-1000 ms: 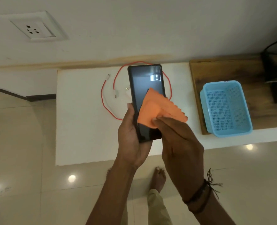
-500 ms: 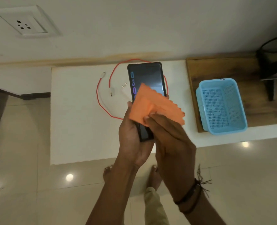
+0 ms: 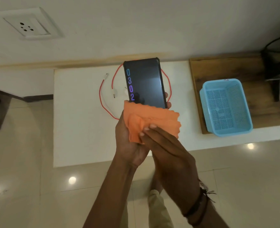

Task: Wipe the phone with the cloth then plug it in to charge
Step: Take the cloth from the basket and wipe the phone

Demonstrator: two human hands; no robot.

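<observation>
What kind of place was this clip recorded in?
Probably a room in a home or lodging, not a workshop or lab. Signs: a glossy tiled floor reflecting ceiling lights, a low white ledge along a plain wall with a wall socket, and a blue plastic basket on a wooden board.

Bare forearms, dark braided wristband [image 3: 197, 207] on right wrist, khaki trousers [image 3: 159, 211]

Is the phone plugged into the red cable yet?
Not plugged in. Both ends of the red cable lie loose on the white table, while the left hand holds the phone above them.
</observation>
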